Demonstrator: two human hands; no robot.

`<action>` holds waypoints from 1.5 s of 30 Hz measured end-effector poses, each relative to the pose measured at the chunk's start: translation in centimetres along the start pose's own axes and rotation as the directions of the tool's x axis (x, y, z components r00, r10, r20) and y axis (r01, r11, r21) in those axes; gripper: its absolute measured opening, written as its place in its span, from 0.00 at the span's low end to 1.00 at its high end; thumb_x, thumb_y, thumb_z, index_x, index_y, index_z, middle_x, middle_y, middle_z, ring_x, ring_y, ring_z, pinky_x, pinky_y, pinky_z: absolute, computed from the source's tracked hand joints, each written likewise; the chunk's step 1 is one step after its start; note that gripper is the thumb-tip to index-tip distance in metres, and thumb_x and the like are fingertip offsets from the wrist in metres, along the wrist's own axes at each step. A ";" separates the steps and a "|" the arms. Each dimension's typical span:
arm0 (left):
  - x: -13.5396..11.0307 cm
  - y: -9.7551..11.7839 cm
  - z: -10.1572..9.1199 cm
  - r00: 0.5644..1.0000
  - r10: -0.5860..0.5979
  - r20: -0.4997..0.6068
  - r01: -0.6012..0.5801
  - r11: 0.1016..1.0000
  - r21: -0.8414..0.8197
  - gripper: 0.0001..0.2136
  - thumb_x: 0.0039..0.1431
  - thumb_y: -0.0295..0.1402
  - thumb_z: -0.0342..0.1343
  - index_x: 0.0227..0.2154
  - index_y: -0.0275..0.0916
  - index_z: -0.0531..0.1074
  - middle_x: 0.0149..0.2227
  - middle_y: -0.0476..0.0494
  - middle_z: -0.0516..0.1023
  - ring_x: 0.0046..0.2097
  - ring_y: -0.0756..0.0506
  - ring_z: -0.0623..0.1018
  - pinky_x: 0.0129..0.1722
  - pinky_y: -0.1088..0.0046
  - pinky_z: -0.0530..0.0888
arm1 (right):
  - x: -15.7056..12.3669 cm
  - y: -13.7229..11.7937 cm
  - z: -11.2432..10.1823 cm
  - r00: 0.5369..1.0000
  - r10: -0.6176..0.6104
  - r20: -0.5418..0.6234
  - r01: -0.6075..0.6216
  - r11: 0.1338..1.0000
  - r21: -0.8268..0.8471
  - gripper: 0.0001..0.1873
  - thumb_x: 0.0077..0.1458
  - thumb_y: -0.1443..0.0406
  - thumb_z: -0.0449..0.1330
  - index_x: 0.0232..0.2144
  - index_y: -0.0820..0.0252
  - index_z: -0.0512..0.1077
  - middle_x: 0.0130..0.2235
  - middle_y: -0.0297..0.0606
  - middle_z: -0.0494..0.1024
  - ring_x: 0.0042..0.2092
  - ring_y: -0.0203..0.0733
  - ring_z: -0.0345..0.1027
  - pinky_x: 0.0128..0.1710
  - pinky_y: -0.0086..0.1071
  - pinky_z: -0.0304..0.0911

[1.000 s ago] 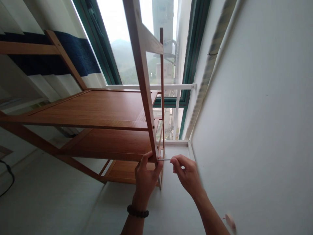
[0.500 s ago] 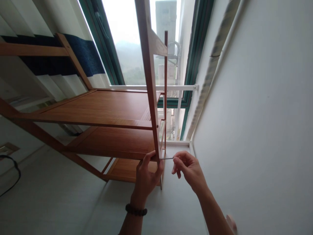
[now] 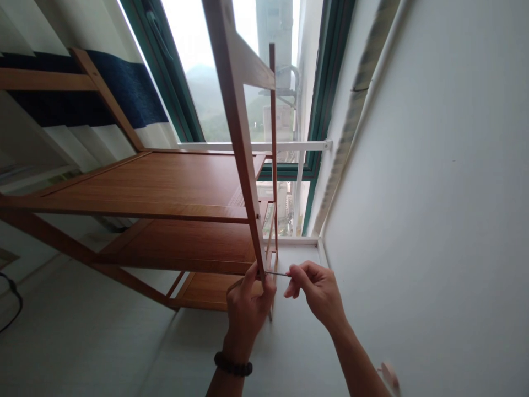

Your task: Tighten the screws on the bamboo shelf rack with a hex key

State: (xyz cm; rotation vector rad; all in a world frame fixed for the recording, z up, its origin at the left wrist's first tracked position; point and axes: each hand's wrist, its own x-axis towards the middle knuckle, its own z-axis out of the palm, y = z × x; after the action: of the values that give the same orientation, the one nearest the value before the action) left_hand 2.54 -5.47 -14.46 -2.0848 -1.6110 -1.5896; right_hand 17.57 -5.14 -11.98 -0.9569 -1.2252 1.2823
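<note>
A brown wooden shelf rack with several shelves stands before me. My left hand, a dark bead bracelet on its wrist, grips the rack's front upright post near its lower end. My right hand pinches a thin metal hex key whose tip sits against the side of that post, right by my left fingers.
A white wall runs close along the right. A green-framed window with a white rail lies behind the rack. A blue and white curtain hangs at the left. A black cable lies on the pale floor at far left.
My right hand has shifted its fingers round the hex key, turning it slightly. My left hand stays on the post. The view swayed a little.
</note>
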 end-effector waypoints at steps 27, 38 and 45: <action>0.1 -0.1 0.0 1.000 0.026 -0.016 -0.025 0.998 0.056 0.12 0.52 0.31 0.53 0.40 0.36 0.69 0.26 0.47 0.79 0.28 0.48 0.79 0.31 0.77 0.74 | 0.0 0.7 0.8 0.988 0.135 0.081 -0.145 0.979 0.142 0.16 0.53 0.55 0.56 0.24 0.63 0.70 0.14 0.29 0.68 0.15 0.30 0.61 0.15 0.23 0.57; 0.2 0.2 0.1 0.999 0.024 -0.033 -0.022 0.998 0.057 0.12 0.52 0.30 0.53 0.40 0.36 0.70 0.26 0.47 0.79 0.27 0.48 0.79 0.30 0.77 0.74 | 0.1 0.4 -0.3 0.999 -0.026 0.028 0.025 0.999 0.042 0.11 0.50 0.59 0.60 0.28 0.64 0.73 0.21 0.36 0.76 0.21 0.34 0.68 0.21 0.28 0.65; 0.2 0.1 0.0 0.999 0.022 -0.026 -0.020 0.998 0.061 0.12 0.52 0.30 0.52 0.40 0.36 0.70 0.26 0.47 0.79 0.27 0.49 0.79 0.30 0.77 0.74 | 0.6 0.8 0.9 0.995 0.098 0.004 -0.096 0.963 0.251 0.13 0.51 0.56 0.58 0.30 0.61 0.68 0.16 0.26 0.67 0.15 0.29 0.62 0.13 0.23 0.58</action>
State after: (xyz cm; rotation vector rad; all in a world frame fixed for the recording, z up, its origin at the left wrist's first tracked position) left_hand 2.60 -5.36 -14.30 -2.0349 -1.6022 -1.5357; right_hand 16.47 -4.54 -12.52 -0.8444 -0.9902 1.4703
